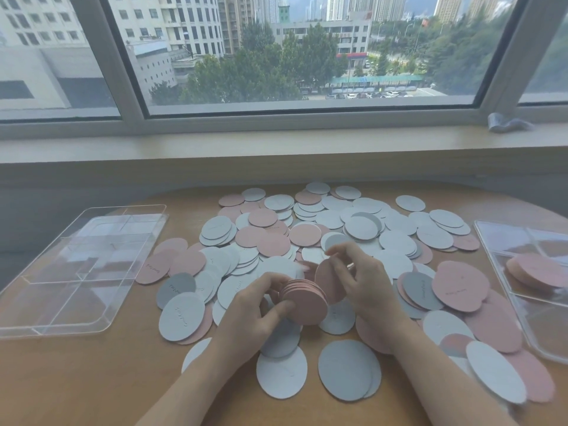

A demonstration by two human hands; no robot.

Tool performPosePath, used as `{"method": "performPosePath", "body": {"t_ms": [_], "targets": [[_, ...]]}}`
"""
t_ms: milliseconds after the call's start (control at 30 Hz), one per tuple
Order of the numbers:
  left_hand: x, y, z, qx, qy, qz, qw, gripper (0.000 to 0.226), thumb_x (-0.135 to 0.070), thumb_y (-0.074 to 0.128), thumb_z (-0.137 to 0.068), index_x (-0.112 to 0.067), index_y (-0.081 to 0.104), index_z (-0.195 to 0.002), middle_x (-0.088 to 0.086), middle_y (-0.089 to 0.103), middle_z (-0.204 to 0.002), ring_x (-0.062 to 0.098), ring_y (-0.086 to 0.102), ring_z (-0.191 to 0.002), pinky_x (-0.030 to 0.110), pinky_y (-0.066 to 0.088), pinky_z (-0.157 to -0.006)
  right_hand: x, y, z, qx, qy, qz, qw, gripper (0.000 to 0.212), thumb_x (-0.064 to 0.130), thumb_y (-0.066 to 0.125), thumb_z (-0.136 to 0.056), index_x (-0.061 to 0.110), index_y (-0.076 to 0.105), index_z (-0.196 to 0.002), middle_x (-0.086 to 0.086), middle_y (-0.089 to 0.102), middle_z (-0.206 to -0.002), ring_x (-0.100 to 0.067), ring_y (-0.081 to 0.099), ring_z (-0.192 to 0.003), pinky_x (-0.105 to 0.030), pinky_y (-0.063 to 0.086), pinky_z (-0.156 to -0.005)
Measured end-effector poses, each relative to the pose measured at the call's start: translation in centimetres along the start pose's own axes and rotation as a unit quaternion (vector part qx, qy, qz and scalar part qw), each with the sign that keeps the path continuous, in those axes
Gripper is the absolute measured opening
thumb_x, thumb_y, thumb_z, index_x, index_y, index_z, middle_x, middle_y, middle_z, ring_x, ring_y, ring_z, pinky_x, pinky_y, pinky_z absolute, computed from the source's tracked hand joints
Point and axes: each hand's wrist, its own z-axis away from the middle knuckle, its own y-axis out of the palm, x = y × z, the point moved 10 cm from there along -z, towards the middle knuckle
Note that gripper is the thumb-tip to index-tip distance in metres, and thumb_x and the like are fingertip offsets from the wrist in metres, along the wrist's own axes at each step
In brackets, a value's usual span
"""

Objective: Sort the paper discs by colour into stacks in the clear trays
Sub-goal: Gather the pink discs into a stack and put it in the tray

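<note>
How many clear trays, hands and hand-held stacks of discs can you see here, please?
Trays: 2, left tray and right tray
Hands: 2, left hand and right hand, which pinches a pink disc
Held stacks: 1, pink stack, gripped by the left hand
Total: 5

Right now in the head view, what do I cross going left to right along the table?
Empty clear tray → left hand → pink stack it grips → right hand → clear tray holding pink discs.
</note>
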Motion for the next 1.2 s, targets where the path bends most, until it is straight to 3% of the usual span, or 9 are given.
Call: {"method": "performPosePath", "body": {"t_ms": [133, 233, 367, 533, 667, 800, 1000, 1133, 1200], "targets": [[0.0, 0.0, 0.0, 0.0, -0.002, -0.011, 1.0, 0.026, -0.024, 0.07, -0.09, -0.039, 0.061, -0.11, -0.016, 0.067, -0.099, 0.023, 0.055, -0.065, 0.03, 0.048, -0.061, -0.2, 0.8, 0.0, 0.016, -0.015, 0.027, 0.999, 0.019, 0.01, 0.06, -0.094, 0.026, 0.066, -0.103, 0.017, 0.066, -0.084, -0.004, 0.061, -0.079, -0.026, 0.049, -0.072], [-0.1, 0.1, 0.0, 0.0, 0.001, -0.004, 1.0, 0.023, -0.028, 0.069, -0.09, -0.037, 0.061, -0.11, -0.015, 0.067, -0.1, 0.023, 0.056, -0.065, 0.035, 0.05, -0.063, 0.3, 0.8, 0.2, 0.026, -0.007, 0.004, 1.0, 0.019, 0.009, 0.063, -0.092, 0.026, 0.068, -0.099, 0.015, 0.068, -0.082, -0.002, 0.06, -0.074, -0.018, 0.045, -0.069], [0.1, -0.1, 0.0, -0.009, -0.005, 0.005, 1.0, 0.025, -0.036, 0.066, -0.086, -0.034, 0.062, -0.11, -0.01, 0.068, -0.095, 0.025, 0.056, -0.063, 0.042, 0.05, -0.065, 0.7, 1.5, 0.6, 0.088, 0.061, -0.193, 0.975, 0.018, 0.007, 0.069, -0.091, 0.025, 0.071, -0.094, 0.003, 0.073, -0.085, -0.016, 0.064, -0.069, -0.034, 0.054, -0.067], [-0.1, -0.1, 0.0, -0.009, -0.014, 0.008, 1.0, 0.032, -0.041, 0.067, -0.084, -0.041, 0.059, -0.115, -0.019, 0.07, -0.102, 0.023, 0.058, -0.066, 0.041, 0.052, -0.065, 1.8, 2.7, 1.1, 0.174, 0.083, -0.333, 0.923, 0.019, 0.018, 0.056, -0.099, 0.007, 0.068, -0.108, -0.014, 0.074, -0.098, -0.026, 0.069, -0.088, -0.037, 0.057, -0.078], [0.0, -0.1, 0.0, -0.003, -0.015, 0.014, 1.0, 0.03, -0.026, 0.07, -0.088, -0.041, 0.059, -0.112, -0.016, 0.069, -0.101, 0.028, 0.054, -0.062, 0.043, 0.049, -0.063, 0.7, 2.2, 0.4, 0.105, -0.001, -0.112, 0.988, 0.022, 0.006, 0.057, -0.098, 0.023, 0.068, -0.106, 0.01, 0.072, -0.102, -0.013, 0.066, -0.1, -0.029, 0.05, -0.083], [0.0, 0.0, 0.0, 0.006, -0.011, 0.015, 1.0, 0.034, -0.016, 0.068, -0.091, -0.042, 0.056, -0.11, -0.013, 0.067, -0.099, 0.028, 0.048, -0.06, 0.04, 0.044, -0.06, 1.2, 4.7, 1.3, 0.162, -0.115, 0.059, 0.978, 0.033, 0.023, 0.073, -0.081, 0.032, 0.069, -0.112, 0.02, 0.06, -0.118, -0.005, 0.052, -0.11, -0.023, 0.038, -0.096], [0.1, 0.1, 0.0, 0.006, -0.011, 0.013, 1.0, 0.03, -0.018, 0.068, -0.092, -0.038, 0.059, -0.111, -0.012, 0.067, -0.097, 0.026, 0.05, -0.061, 0.036, 0.045, -0.06, 1.5, 3.9, 0.6, 0.115, -0.114, 0.059, 0.985, 0.017, 0.03, 0.063, -0.085, 0.028, 0.073, -0.098, 0.018, 0.069, -0.103, -0.006, 0.059, -0.096, -0.027, 0.044, -0.088], [0.2, -0.1, 0.0, -0.006, -0.019, 0.015, 1.0, 0.027, -0.018, 0.068, -0.091, -0.036, 0.061, -0.11, -0.012, 0.068, -0.097, 0.02, 0.056, -0.065, 0.031, 0.047, -0.065, -0.3, 0.9, 0.3, 0.023, 0.004, -0.045, 0.999, 0.016, 0.022, 0.056, -0.098, 0.023, 0.071, -0.094, 0.016, 0.072, -0.086, -0.002, 0.064, -0.083, -0.02, 0.046, -0.076], [0.3, -0.3, 0.0, -0.018, -0.021, 0.021, 0.999, 0.025, -0.022, 0.067, -0.089, -0.034, 0.061, -0.111, -0.01, 0.069, -0.097, 0.02, 0.058, -0.066, 0.036, 0.05, -0.067, -1.0, 0.1, 0.0, 0.013, 0.05, -0.127, 0.991, 0.017, 0.021, 0.056, -0.099, 0.02, 0.072, -0.092, 0.005, 0.071, -0.08, -0.008, 0.062, -0.071, -0.028, 0.049, -0.074]]}}
